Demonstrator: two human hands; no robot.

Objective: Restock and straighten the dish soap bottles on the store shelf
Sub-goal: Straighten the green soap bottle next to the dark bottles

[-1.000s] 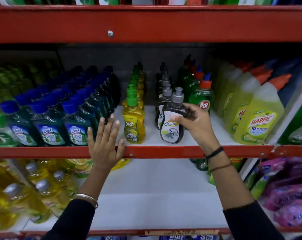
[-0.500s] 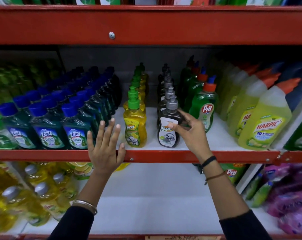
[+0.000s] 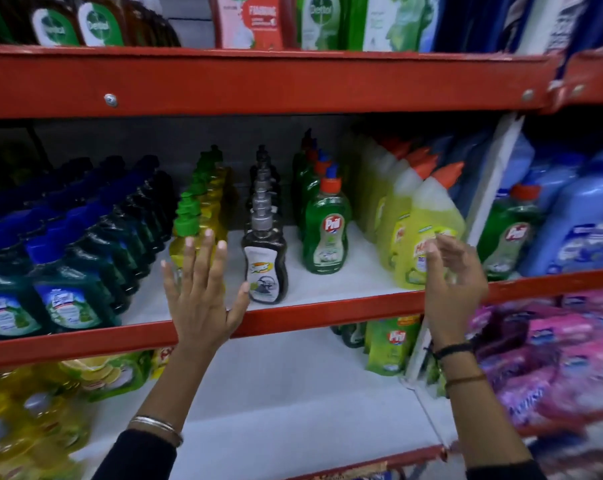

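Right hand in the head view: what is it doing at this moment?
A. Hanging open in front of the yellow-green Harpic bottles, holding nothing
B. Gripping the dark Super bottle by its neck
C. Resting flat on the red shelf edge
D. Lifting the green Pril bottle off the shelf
A. The right hand is open with fingers spread before the front Harpic bottle, empty; the dark Super bottle and Pril bottle stand untouched.

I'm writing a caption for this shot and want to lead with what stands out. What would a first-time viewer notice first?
Two open hands raised before the middle shelf: the left hand spread in front of the yellow bottle row, the right hand by the yellow-green Harpic bottles. Between them stand a dark pump bottle and a green Pril bottle, each heading its own row. The red shelf beams frame it all.
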